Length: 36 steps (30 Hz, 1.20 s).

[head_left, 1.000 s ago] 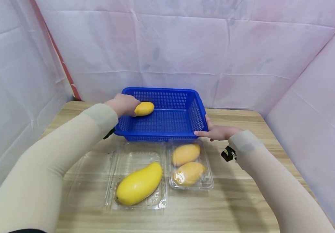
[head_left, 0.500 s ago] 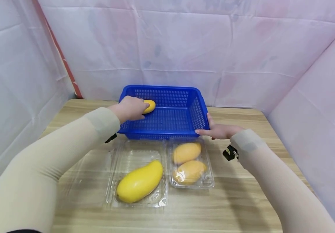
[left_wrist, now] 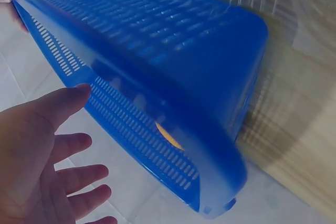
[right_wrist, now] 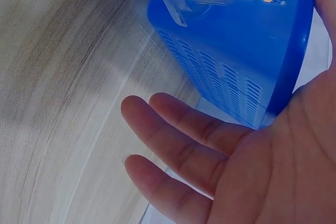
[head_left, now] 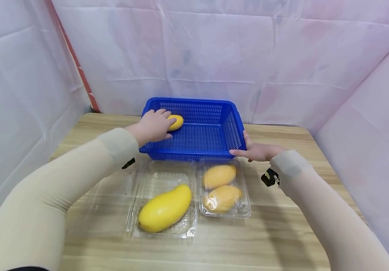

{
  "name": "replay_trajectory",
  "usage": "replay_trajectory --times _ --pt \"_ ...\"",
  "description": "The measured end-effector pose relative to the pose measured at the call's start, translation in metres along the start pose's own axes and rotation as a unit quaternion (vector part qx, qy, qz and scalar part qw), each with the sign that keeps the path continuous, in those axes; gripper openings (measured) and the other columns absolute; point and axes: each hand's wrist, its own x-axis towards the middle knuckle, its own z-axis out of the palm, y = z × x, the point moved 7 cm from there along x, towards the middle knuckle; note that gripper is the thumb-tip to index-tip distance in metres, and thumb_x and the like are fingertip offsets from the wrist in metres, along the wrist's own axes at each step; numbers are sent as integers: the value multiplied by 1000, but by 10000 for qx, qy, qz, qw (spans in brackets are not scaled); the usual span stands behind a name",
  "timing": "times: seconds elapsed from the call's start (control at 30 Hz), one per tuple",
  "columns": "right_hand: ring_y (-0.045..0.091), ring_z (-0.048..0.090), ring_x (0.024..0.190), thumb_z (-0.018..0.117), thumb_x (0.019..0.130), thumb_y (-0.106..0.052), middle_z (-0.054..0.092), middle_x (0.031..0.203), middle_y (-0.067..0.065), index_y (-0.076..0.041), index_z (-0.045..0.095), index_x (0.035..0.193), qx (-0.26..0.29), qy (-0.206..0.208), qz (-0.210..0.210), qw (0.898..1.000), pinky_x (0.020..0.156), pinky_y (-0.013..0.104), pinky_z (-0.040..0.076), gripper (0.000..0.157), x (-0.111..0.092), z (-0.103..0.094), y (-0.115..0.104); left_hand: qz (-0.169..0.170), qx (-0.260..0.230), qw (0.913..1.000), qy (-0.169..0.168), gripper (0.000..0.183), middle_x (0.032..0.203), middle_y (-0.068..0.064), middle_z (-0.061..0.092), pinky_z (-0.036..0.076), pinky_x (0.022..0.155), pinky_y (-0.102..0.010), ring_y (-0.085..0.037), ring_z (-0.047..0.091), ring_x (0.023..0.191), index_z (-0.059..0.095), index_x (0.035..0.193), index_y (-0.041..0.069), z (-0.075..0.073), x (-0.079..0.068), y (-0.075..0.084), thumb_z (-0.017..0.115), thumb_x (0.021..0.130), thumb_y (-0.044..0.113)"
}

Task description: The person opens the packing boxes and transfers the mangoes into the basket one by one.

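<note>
Inside the blue plastic basket, at its left end, lies a yellow mango, partly covered by my left hand. That hand hovers over the basket's left side with its fingers spread and straight, and the left wrist view shows nothing in its grasp. My right hand rests against the basket's front right corner. Its fingers are loosely extended in the right wrist view, and the thumb touches the rim. Nearer to me, a large yellow mango sits in an open clear plastic box.
Right of the open box, a clear box holds two paler mangoes, its cover seemingly shut. The open box's transparent lid lies flat on the left. Pale cloth walls enclose the wooden table at back and sides.
My left hand has let go of the small mango, which now lies in the basket, and its fingers have spread. My right hand stays at the basket corner. The head view has shifted slightly.
</note>
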Motion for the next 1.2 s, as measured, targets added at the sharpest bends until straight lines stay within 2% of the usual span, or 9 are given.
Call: replay_trajectory --times 0.3,0.43,0.87,1.2 --pt "42 52 111 41 88 -66 -24 145 31 -6 -40 133 -17 9 -3 10000 103 58 22 110 3 -3 4 -85 -269 9995 148 66 148 -16 30 28 104 -52 -34 28 133 35 145 14 7 -10 2 55 91 47" --pt "43 50 112 42 89 -64 -24 145 31 -6 -40 133 76 1 -64 10000 103 56 26 109 3 -1 3 -102 -396 9989 228 65 147 -16 31 28 103 -52 -34 28 133 36 145 14 10 -12 1 55 91 46" --pt "45 48 113 43 89 -62 -25 144 31 -5 -39 134 137 -13 -97 9999 101 57 28 110 0 1 3 156 -567 9945 864 59 138 -17 42 36 98 -50 -34 37 127 46 136 11 7 -26 8 61 88 43" --pt "43 50 113 40 88 -66 -24 145 30 -6 -39 134 31 96 -72 9999 102 57 25 110 3 3 9 234 -549 9942 897 61 140 -17 41 35 100 -50 -34 36 129 43 139 9 7 -37 17 58 90 43"
